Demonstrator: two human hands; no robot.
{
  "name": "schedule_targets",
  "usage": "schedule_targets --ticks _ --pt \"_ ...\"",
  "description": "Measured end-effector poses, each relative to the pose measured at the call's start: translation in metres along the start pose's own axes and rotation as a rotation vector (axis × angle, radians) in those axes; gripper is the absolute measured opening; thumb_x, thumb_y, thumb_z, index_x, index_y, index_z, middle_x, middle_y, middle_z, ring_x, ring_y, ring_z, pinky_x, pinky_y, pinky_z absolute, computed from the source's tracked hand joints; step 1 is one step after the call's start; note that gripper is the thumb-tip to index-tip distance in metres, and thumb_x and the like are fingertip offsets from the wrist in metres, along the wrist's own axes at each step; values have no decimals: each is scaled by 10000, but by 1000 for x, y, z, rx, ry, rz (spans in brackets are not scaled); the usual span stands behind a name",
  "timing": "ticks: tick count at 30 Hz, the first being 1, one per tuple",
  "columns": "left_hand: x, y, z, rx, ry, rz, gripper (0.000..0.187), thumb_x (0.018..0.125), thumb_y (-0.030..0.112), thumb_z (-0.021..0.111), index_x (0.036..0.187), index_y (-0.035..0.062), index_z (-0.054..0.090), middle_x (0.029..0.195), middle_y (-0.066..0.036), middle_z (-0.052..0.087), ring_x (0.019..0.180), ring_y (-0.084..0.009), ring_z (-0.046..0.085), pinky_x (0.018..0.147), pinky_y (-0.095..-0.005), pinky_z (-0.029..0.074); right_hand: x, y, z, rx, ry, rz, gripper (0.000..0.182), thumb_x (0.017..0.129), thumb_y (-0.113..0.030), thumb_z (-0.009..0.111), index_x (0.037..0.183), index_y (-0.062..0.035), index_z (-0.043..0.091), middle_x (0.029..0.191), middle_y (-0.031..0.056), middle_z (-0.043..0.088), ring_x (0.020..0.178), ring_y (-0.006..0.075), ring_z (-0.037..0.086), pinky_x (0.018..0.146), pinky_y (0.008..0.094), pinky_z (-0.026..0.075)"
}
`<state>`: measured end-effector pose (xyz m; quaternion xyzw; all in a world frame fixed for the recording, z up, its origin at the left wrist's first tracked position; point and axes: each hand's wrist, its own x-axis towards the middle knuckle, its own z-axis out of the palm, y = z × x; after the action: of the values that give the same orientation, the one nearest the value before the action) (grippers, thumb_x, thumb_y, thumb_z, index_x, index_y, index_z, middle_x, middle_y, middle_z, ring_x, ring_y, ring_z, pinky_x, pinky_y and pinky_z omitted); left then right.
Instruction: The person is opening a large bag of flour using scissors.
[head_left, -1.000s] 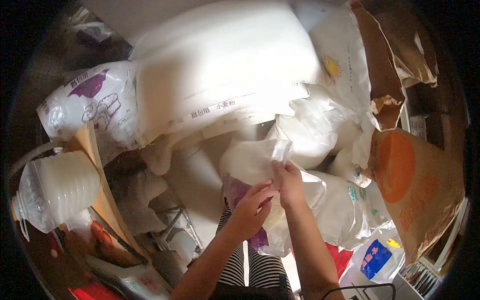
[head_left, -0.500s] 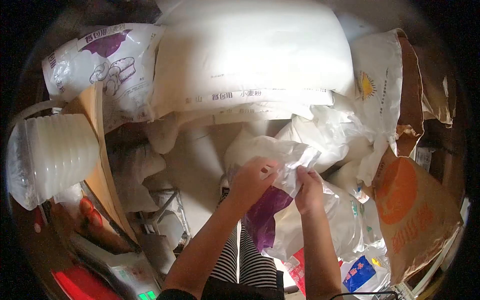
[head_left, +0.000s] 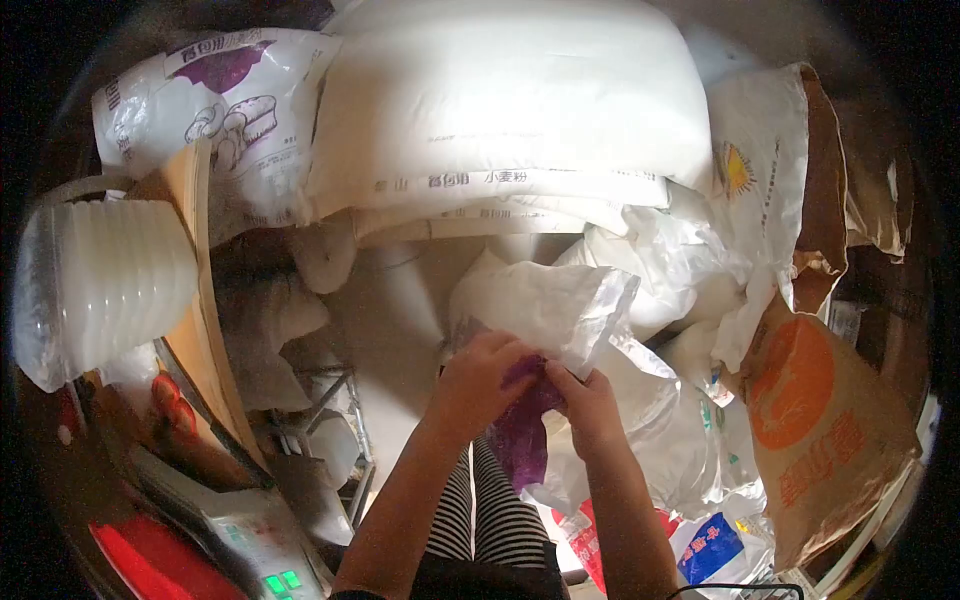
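A white plastic bag (head_left: pixel 540 297) with a purple printed part stands slack in front of my legs, its upper edge raised. My left hand (head_left: pixel 482 385) grips the purple part, its fingers curled over the film. Just to its right, my right hand (head_left: pixel 592 408) pinches the near edge of the same bag between thumb and fingers. The two hands are close together, with the fingertips partly hidden in the folds. What is inside the bag cannot be seen.
Large white flour sacks (head_left: pixel 510 95) are stacked ahead; another printed sack (head_left: pixel 240 130) leans at left. Clear plastic containers (head_left: pixel 125 280) and a wooden board (head_left: pixel 195 240) stand left. A brown paper sack (head_left: pixel 825 440) is at right. A scale with green digits (head_left: pixel 283 581) sits lower left.
Both hands have moved down and slightly left along the bag, from its upper white edge to the purple part. The bag's top edge now stands free above them.
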<state>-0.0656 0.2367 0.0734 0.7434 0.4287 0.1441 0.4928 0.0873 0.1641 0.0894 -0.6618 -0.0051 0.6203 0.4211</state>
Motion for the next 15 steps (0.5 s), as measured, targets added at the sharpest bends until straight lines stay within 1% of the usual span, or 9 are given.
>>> schedule_targets --ticks 1,2,4,7,10,11,13,14,15 --pt "-1 -1 2 -2 31 5 296 748 132 698 1036 104 636 987 -123 606 932 -330 598 833 -413 494 -2 2 2 -77 -18 -21 310 898 -176 582 1123 36 580 978 69 627 885 152 594 768 294 478" --pt "-3 -2 4 12 48 30 280 758 140 690 1030 100 635 976 -126 607 922 -331 598 824 -412 495 -3 1 3 -88 41 -17 263 898 -173 579 1050 36 625 951 67 639 862 137 588 772 290 470" --pt "-2 -1 6 46 87 80 251 778 154 673 1018 92 633 953 -132 609 903 -333 600 808 -411 497 -5 -2 8 -65 59 -38 265 901 -171 573 1054 40 623 957 73 639 862 131 585 780 281 465" --pt "1 -11 16 33 172 110 156 773 139 656 915 78 638 865 -109 618 858 -321 591 754 -419 481 -4 5 8 -79 15 -94 266 911 -167 557 1064 42 616 964 78 640 867 131 586 792 276 460" --pt "1 -12 14 -9 199 -49 136 794 129 622 913 63 629 850 -108 614 821 -319 587 742 -425 478 0 7 0 -169 -17 -124 293 919 -188 551 1097 40 598 973 79 640 881 141 588 802 283 466" --pt "-3 -16 13 -26 287 -142 138 808 137 613 921 59 626 862 -108 620 833 -311 593 749 -417 480 0 6 -2 -210 -25 -123 307 922 -200 552 1112 39 590 976 79 640 886 144 588 806 288 469" --pt "-15 -28 8 -60 460 -334 145 836 152 595 937 51 620 884 -109 631 858 -295 604 763 -399 484 -5 0 1 -85 -28 -68 338 910 -219 577 1122 43 573 976 80 639 880 149 590 808 290 476" --pt "-24 -32 3 -118 492 -399 162 844 162 596 956 48 619 914 -113 635 878 -285 607 775 -390 484 -10 -3 3 -24 -29 -34 355 904 -229 590 1127 46 564 976 80 639 876 151 591 810 291 480" --pt "-33 -32 -5 -177 526 -463 178 851 171 597 975 45 619 945 -116 638 899 -276 610 787 -381 484 -16 -3 4 -94 -39 -40 362 898 -230 600 1129 46 559 981 83 640 878 151 593 809 289 482"
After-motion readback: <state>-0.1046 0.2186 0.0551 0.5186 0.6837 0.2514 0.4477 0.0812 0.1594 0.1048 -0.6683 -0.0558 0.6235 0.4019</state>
